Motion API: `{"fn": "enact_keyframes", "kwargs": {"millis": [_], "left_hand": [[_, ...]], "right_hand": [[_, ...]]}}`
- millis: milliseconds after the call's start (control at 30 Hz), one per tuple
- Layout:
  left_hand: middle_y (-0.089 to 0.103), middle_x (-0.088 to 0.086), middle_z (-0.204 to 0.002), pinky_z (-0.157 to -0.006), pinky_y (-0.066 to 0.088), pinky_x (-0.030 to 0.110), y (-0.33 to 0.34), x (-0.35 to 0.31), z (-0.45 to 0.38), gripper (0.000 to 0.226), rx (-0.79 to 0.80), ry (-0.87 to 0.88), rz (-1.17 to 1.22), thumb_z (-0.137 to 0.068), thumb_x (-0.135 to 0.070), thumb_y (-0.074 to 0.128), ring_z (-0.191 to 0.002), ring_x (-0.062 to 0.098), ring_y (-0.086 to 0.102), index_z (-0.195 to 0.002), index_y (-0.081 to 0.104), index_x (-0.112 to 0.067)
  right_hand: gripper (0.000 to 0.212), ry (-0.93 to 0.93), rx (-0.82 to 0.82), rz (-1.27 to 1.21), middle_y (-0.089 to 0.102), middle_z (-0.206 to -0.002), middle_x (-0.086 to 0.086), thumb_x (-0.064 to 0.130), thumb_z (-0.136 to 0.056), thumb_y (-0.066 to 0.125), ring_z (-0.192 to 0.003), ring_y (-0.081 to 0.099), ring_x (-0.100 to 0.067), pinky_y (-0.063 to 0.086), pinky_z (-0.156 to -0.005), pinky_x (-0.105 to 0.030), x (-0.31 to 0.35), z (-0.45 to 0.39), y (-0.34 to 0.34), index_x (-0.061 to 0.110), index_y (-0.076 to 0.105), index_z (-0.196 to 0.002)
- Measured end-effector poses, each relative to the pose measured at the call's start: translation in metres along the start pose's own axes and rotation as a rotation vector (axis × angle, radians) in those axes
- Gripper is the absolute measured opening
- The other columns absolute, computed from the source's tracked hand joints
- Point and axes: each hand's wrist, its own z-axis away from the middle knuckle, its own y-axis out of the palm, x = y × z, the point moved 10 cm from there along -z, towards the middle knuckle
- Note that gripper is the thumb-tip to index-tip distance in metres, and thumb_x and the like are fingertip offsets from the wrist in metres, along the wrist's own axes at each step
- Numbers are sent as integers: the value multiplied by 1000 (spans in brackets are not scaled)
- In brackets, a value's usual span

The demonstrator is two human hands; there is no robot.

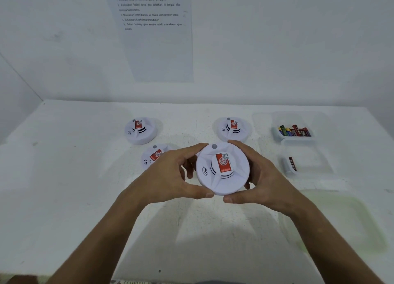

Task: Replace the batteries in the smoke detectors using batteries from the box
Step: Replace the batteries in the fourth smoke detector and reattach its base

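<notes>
Centre of frame, just below middle: both my hands wrap a round white plastic smoke detector (222,169), lifted off the white painted tabletop (74,177). My left hand (170,175) grips its left rim, thumb on the near edge, fingers curled over the far edge and behind. My right hand (259,173) grips the right rim the same way, thumb tip at the bottom edge close to the left thumb. Detector face is tilted toward me: smooth matte shell, raised ribs radiating outward, curved black vent slots, a small grey round button near the top edge, a red rectangular sticker with a QR patch on the raised hub.

Three more white disc detectors of the same type lie face-up on the table: one at upper left of centre (140,130), one at upper right of centre (233,129), one just left of my left hand (152,158), partly hidden by my fingers.

Right of frame: a clear plastic box holding mixed cylindrical batteries (295,131), red, green, yellow and black wrappers, lying side by side. Just below it a second clear plastic tray (309,162) with a single red-and-black battery (292,164) at its left end. Lower right: a translucent, faintly green plastic lid or tray (341,219) flat on the table.

Top centre: a printed white paper sheet (157,38) stuck to the white wall, a few numbered lines of text. Tabletop surface is scuffed, with small chips.
</notes>
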Motion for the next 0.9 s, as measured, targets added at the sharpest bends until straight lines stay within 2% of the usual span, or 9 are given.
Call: {"fn": "enact_keyframes", "kwargs": {"millis": [200,333,467,667,767,900], "left_hand": [[63,-26,-88,-61,52,17,-2,1,-3,74,-11,-5,-7,-66,-36,87,-69,6,55,-125,47,-55],[64,-23,-87,-61,51,16,-1,2,-6,75,-12,-2,1,-66,-37,88,-67,7,54,-129,49,-50],[63,-26,-85,-60,50,16,-1,5,-6,77,-8,-7,-3,-66,-37,87,-67,4,54,-134,51,-42],[63,-28,-88,-62,53,17,1,7,-7,75,-5,-14,-1,-66,-39,87,-68,5,55,-129,47,-51],[62,-29,-87,-61,51,16,0,7,-7,75,-6,-11,-2,-67,-37,86,-68,4,55,-130,48,-48],[62,-30,-88,-61,51,15,1,8,-7,75,-7,-12,-1,-67,-38,86,-69,5,55,-127,44,-54]], "right_hand": [[101,4,-17,39,57,-137,11,5,-64,90,-122,57,-13,51,-82,-17,-3,-3,-3,22,36,-148],[101,6,-19,51,56,-139,8,5,-64,90,-120,57,-11,51,-80,-15,-4,-4,-5,21,36,-148],[101,12,-15,61,55,-140,10,4,-65,90,-128,54,-14,53,-91,-22,-6,-5,-5,21,35,-148],[103,19,-16,72,54,-141,13,3,-65,90,-131,51,-11,51,-102,-30,-9,-6,-5,20,34,-149],[103,19,-15,74,52,-142,16,5,-65,90,-133,50,-10,49,-104,-29,-10,-7,-5,21,33,-149],[101,18,-15,82,53,-138,22,6,-65,90,-131,50,-6,49,-102,-23,-11,-7,-4,22,34,-148]]}}
